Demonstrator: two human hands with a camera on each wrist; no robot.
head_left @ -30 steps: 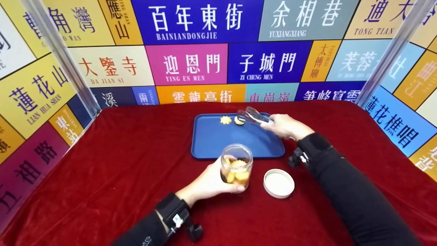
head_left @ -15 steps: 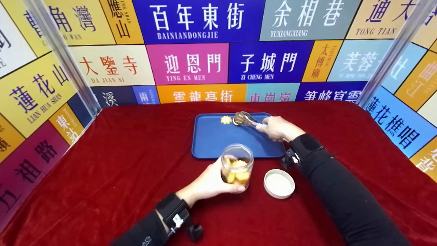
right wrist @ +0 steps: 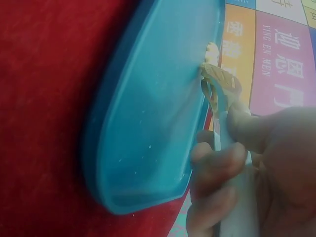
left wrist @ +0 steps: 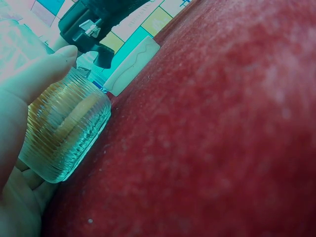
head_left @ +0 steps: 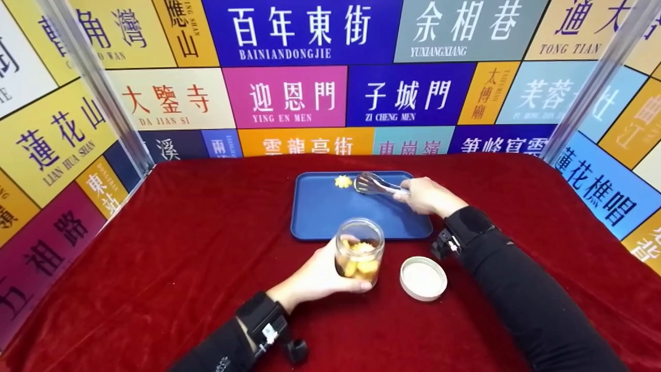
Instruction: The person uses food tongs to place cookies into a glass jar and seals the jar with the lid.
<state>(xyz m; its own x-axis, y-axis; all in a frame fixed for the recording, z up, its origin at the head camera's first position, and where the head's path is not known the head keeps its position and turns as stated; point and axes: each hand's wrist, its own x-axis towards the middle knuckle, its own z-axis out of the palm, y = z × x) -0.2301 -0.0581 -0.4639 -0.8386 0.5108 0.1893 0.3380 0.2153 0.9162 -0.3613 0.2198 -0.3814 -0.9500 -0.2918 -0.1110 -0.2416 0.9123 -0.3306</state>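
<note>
My left hand (head_left: 316, 274) grips a clear ribbed glass jar (left wrist: 81, 128), which stands without its lid and holds several yellow cookies (head_left: 361, 266). My right hand (head_left: 427, 196) holds a pair of serving tongs (right wrist: 228, 116) by the pale handle, fingers wrapped round it. The heads of the tongs meet at a second cookie near the back of the blue tray (head_left: 330, 212). That cookie is mostly covered by the tongs, with only a pale edge showing. Just left of it lies a yellow flower-shaped cookie (head_left: 343, 181).
A round white lid (head_left: 423, 279) lies right of the jar, in front of the tray. Dark red cloth (head_left: 217, 222) covers the table. Panels with large lettering (head_left: 289, 98) stand behind the table and at both sides, with metal posts (head_left: 111, 103) at the corners.
The tongs were spread over the second cookie; they have come down and narrowed around it. My right hand moved slightly left and then a little back right. The left hand and jar stay put.
</note>
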